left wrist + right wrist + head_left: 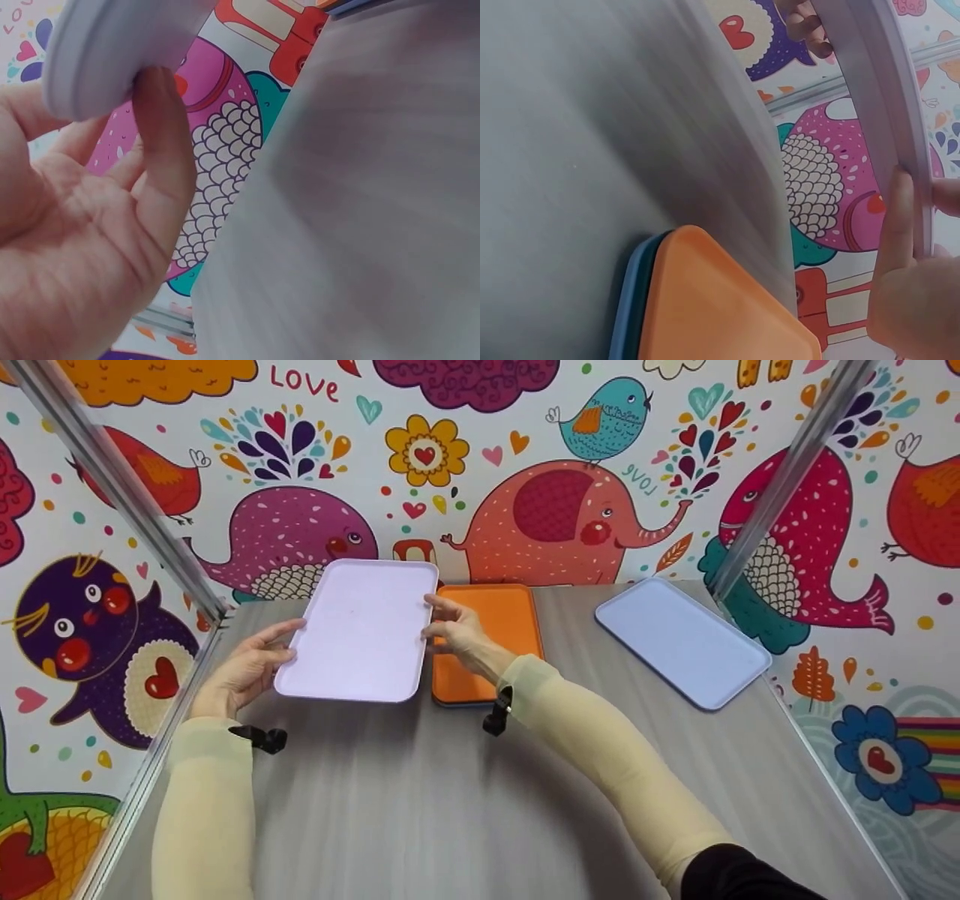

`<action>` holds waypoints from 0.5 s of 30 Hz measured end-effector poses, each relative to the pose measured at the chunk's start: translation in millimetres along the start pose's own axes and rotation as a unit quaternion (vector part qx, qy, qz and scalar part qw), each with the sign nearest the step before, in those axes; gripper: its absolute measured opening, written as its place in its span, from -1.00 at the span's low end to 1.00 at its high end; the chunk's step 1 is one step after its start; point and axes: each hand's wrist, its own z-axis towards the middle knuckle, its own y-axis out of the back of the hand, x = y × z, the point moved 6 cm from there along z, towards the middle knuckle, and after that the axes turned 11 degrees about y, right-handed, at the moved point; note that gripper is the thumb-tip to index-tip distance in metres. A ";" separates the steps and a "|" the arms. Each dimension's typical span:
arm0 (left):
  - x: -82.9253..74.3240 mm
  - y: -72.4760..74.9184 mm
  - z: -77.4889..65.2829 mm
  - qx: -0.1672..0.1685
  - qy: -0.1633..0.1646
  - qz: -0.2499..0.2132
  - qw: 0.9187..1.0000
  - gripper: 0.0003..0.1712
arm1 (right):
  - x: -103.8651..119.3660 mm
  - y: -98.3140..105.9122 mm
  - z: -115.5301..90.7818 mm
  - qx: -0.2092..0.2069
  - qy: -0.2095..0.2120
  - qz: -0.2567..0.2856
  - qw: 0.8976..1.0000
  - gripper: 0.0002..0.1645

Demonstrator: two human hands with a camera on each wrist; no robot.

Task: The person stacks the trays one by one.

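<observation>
A pale lilac tray (356, 634) is held up off the table, left of centre, between both hands. My left hand (244, 667) pinches its left edge; in the left wrist view the thumb lies against the underside of the tray (124, 60). On the opposite edge, my right hand (461, 634) grips the rim, with a finger on the underside of the tray (881, 97) in the right wrist view. Behind and below the right hand lies an orange tray (517, 615), on top of a dark green tray (649, 292) and a blue tray (622, 307).
A periwinkle blue tray (682, 645) lies at an angle on the right of the grey table (420, 810). Metal frame posts (157, 517) and printed wall panels (420, 525) bound the table at the back and sides.
</observation>
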 end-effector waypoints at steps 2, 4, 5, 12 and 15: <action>0.3 -1.5 -0.2 0.001 -0.003 0.005 1.000 -0.28 | 0.9 0.6 0.4 0.006 -0.001 0.000 1.000 -0.04; 0.7 -3.4 0.0 0.000 -0.005 0.013 1.000 -0.28 | 1.6 2.3 0.4 0.010 -0.003 -0.001 1.000 -0.04; 1.0 -4.5 0.3 -0.002 -0.005 0.016 1.000 -0.28 | 2.0 3.7 0.5 0.010 -0.005 -0.002 1.000 -0.04; 2.5 -16.7 5.7 -0.020 0.001 0.046 0.999 -0.27 | 4.6 18.6 2.1 0.010 -0.019 -0.005 1.000 -0.05; 3.5 -22.8 7.9 -0.037 0.008 0.065 0.997 -0.27 | 5.9 26.3 1.9 0.010 -0.024 -0.006 1.000 -0.05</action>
